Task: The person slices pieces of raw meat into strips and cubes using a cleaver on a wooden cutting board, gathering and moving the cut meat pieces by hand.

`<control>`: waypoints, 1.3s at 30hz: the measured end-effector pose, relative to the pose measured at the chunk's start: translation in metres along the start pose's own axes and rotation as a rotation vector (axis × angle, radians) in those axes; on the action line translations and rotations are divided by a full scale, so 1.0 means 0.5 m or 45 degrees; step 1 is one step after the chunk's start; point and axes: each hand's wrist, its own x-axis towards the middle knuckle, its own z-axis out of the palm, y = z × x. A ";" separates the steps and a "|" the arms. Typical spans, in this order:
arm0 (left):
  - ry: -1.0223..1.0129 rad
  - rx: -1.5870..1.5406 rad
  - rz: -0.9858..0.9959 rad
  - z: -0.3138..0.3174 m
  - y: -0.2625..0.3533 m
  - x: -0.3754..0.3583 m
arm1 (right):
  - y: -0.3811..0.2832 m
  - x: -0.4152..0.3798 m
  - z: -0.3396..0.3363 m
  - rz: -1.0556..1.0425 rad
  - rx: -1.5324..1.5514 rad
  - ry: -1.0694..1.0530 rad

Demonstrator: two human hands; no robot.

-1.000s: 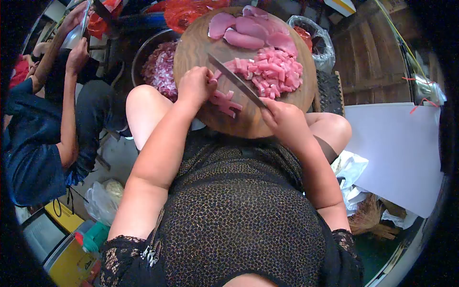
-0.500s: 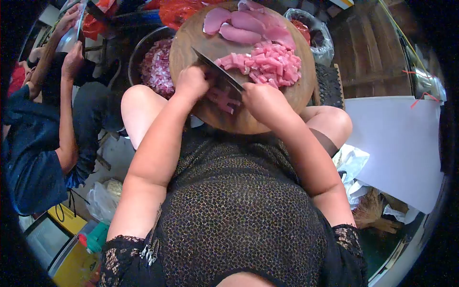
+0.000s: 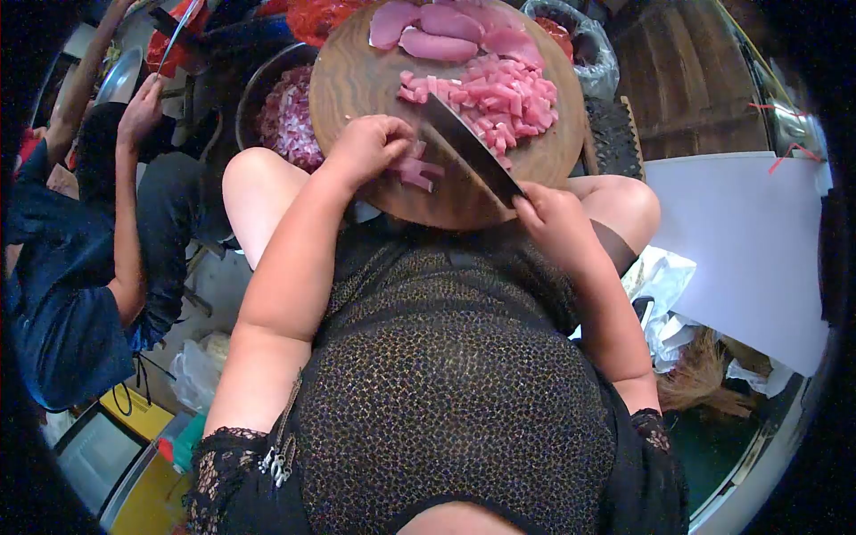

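My right hand [image 3: 555,217] is wrapped round the handle of a cleaver [image 3: 471,147], its dark blade slanting up and left over the round wooden board [image 3: 349,67]. At the board's left side my left hand [image 3: 379,147] has its fingers bent together beside several meat strips [image 3: 417,169]; whether it pinches one is hidden. A heap of diced pink meat [image 3: 513,98] lies beyond the blade. Larger meat slices [image 3: 441,31] rest along the far edge.
A metal bowl [image 3: 245,116] of chopped meat stands left of the board. Another person's hand [image 3: 143,111] holds something thin at the upper left. A plastic-lined container [image 3: 593,58] is behind right, and a white panel [image 3: 740,241] lies right.
My right hand and the cleaver have moved right and down, away from my left hand. My left hand has shifted slightly right. The strips beside it show more fully.
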 end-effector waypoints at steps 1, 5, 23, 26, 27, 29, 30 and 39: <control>-0.006 0.002 -0.003 -0.003 -0.002 -0.006 | 0.005 -0.006 0.004 0.002 0.006 -0.002; -0.156 0.016 -0.157 -0.027 0.004 -0.025 | 0.003 -0.014 0.010 0.074 0.111 0.034; 0.050 -0.366 -0.146 0.003 -0.005 0.009 | 0.012 -0.009 0.021 0.194 0.188 0.008; 0.089 -0.012 -0.063 0.000 0.001 -0.010 | 0.014 -0.009 0.023 0.169 0.178 0.018; 0.275 0.044 0.077 0.002 0.000 -0.012 | 0.014 -0.008 0.023 0.157 0.172 0.023; 0.374 0.147 0.110 -0.006 -0.005 -0.014 | 0.007 -0.010 0.021 0.176 0.189 0.032; 0.262 0.063 0.043 -0.019 0.015 -0.018 | 0.004 -0.011 0.019 0.194 0.200 0.038; -0.191 -0.030 0.100 -0.009 0.031 -0.026 | 0.005 -0.011 0.018 0.146 0.160 0.067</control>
